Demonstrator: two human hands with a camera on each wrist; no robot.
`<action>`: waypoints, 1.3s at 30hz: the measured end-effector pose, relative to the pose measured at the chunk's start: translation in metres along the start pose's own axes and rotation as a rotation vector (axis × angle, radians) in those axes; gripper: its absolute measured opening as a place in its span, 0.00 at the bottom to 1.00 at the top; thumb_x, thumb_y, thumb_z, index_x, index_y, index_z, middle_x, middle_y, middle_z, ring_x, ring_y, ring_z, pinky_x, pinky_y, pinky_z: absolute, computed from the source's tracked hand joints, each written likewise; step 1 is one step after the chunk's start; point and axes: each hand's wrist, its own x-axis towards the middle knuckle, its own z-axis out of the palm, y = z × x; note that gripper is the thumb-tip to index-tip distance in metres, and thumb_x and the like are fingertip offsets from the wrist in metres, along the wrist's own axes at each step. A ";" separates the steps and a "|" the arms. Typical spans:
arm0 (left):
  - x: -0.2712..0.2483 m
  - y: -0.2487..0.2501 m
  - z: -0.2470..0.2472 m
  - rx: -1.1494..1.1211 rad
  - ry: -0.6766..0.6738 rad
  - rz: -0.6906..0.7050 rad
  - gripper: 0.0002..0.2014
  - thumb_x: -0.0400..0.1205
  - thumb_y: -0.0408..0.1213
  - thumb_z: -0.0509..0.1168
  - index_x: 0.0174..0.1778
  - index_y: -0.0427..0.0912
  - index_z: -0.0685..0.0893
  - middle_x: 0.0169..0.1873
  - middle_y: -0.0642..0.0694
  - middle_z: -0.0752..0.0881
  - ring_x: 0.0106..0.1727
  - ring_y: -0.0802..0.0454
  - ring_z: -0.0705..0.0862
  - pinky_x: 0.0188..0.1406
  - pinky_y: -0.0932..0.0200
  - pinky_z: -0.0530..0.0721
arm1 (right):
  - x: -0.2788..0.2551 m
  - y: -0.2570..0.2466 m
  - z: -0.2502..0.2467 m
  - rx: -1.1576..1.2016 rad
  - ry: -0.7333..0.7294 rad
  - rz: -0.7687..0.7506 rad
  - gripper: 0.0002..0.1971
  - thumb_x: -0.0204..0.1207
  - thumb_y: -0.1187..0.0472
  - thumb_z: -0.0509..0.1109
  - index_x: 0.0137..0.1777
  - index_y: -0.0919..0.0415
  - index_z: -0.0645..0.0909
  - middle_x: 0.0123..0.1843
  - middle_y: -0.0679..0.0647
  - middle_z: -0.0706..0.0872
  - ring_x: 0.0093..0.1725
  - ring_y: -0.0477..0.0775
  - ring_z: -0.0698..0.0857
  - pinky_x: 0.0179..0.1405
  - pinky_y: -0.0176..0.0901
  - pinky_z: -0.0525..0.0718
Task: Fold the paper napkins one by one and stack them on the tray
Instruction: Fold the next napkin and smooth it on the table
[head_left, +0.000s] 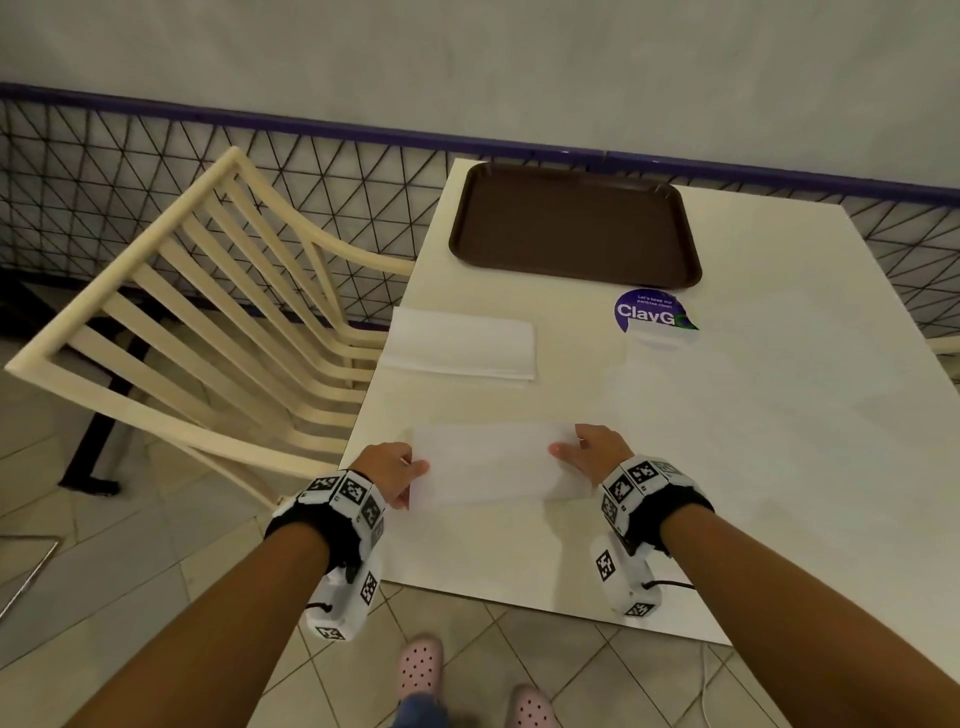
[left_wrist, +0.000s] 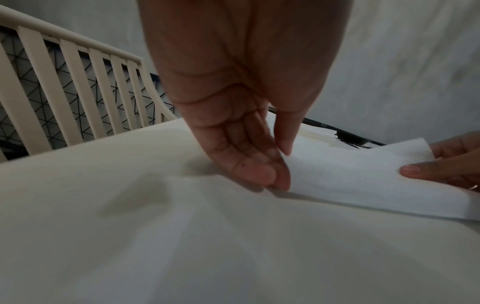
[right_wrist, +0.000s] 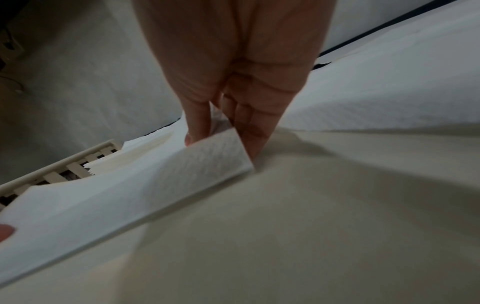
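A white paper napkin (head_left: 491, 465) lies folded into a long strip near the table's front edge. My left hand (head_left: 400, 475) pinches its left end between thumb and fingers (left_wrist: 272, 174). My right hand (head_left: 592, 452) pinches the right end, thumb on top and fingers under the edge (right_wrist: 249, 144). Both ends are lifted slightly off the table. A small stack of napkins (head_left: 460, 345) lies further back on the left. The brown tray (head_left: 574, 226) sits bare at the far side of the table. Another large unfolded napkin (head_left: 727, 384) lies to the right.
The white table (head_left: 519, 561) stands against a black wire fence (head_left: 156, 171) with a purple rail. A cream slatted chair (head_left: 208, 312) leans at the table's left edge. A purple round sticker (head_left: 647, 312) is partly covered by napkin paper.
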 end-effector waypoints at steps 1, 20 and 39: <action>0.002 0.001 0.000 -0.015 -0.002 -0.009 0.17 0.85 0.42 0.59 0.30 0.43 0.68 0.26 0.46 0.80 0.21 0.57 0.81 0.31 0.65 0.81 | 0.003 0.001 0.001 0.007 0.006 0.006 0.15 0.81 0.54 0.65 0.36 0.63 0.72 0.36 0.52 0.74 0.47 0.53 0.72 0.44 0.38 0.65; -0.004 0.015 0.007 0.098 0.124 -0.032 0.13 0.84 0.43 0.61 0.56 0.36 0.73 0.41 0.40 0.84 0.45 0.40 0.86 0.48 0.55 0.81 | 0.016 0.002 0.008 -0.051 0.014 0.024 0.11 0.81 0.52 0.63 0.41 0.58 0.74 0.46 0.55 0.79 0.56 0.57 0.76 0.43 0.39 0.73; -0.015 0.023 0.054 0.811 0.277 0.408 0.26 0.85 0.53 0.50 0.75 0.42 0.64 0.73 0.46 0.65 0.71 0.46 0.67 0.63 0.56 0.74 | -0.018 -0.012 0.011 -0.111 0.208 -0.120 0.29 0.82 0.57 0.62 0.80 0.61 0.56 0.76 0.64 0.66 0.74 0.63 0.71 0.72 0.49 0.71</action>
